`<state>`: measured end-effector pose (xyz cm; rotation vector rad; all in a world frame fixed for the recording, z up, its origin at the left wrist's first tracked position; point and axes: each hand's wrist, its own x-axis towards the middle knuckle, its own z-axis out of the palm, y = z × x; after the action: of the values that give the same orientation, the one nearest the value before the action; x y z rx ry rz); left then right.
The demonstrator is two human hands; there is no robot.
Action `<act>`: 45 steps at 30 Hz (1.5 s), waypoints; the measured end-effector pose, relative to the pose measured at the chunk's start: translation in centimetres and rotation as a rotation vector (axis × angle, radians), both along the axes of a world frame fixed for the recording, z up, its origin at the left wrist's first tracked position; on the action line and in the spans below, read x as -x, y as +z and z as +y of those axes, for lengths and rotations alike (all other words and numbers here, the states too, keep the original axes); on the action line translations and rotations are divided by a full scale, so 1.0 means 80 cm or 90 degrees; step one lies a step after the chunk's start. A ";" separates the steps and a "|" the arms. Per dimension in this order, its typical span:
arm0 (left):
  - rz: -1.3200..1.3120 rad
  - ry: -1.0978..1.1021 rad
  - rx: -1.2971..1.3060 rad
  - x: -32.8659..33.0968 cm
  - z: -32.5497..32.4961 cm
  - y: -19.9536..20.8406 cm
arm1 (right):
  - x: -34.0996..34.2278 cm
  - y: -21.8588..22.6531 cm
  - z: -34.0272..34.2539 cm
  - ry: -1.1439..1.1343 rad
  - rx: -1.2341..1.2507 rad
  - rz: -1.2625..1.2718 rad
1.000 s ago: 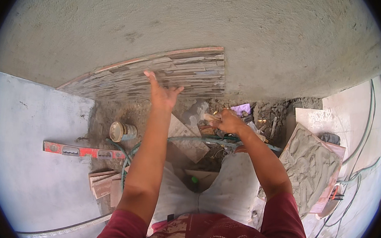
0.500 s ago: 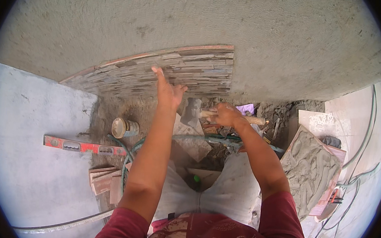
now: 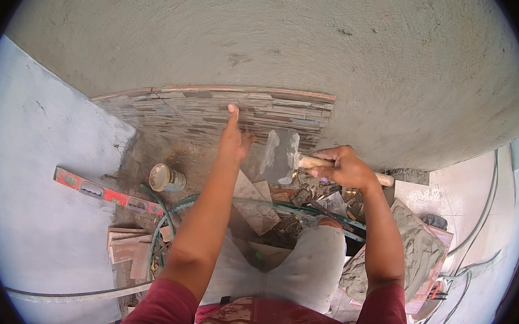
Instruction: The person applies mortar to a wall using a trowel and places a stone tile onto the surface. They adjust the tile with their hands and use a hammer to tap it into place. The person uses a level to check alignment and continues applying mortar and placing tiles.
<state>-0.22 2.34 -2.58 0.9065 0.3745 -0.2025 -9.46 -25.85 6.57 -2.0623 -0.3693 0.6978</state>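
Left hand (image 3: 237, 139) out in front of the long strip of thin grey-brown stone-look tile (image 3: 215, 112), fingers loosely spread, nothing visible in it, contact with the face can't be told; strip runs low along the rough grey rendered wall (image 3: 268, 42), reddish top edge showing. Right hand (image 3: 348, 168) is wrapped round the flat grey-bladed tool with a pale wooden handle (image 3: 281, 157), handle end poking out past the palm, blade pointing left over the strip's lower edge in view, touching or not unclear. Tool looks stiff, moderate weight, blade-heavy; best held mid-handle, well back from the smeared blade, which may be slick. Tile likely rigid, fairly heavy, brittle at edges and corners; spread palm on the face or support under the lower edge, no pinching corners. Right side: soft, sticky-looking wet grey mortar (image 3: 410, 242) on a pinkish board (image 3: 436, 267). Left side: small round tub with a pale lid (image 3: 167, 178), red spirit level with oval cutouts (image 3: 110, 195), stacked reddish-brown tile pieces (image 3: 128, 249), green hose (image 3: 183, 203) near the left forearm
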 end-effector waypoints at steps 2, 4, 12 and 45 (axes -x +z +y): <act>0.008 0.039 0.002 -0.004 -0.005 -0.005 | 0.010 0.012 0.017 0.001 0.056 -0.085; 0.038 0.079 0.000 -0.004 -0.009 -0.011 | 0.013 0.024 0.027 0.101 0.084 -0.099; 0.016 0.030 -0.031 -0.010 -0.005 -0.008 | -0.001 0.002 0.035 -0.009 0.024 -0.057; 0.039 0.119 -0.202 -0.009 0.030 -0.004 | -0.086 -0.249 0.288 0.190 0.254 -0.129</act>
<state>0.47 4.74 -2.92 1.1728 0.5551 0.0024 -2.55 -2.84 -13.35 -2.4959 -0.7106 0.7899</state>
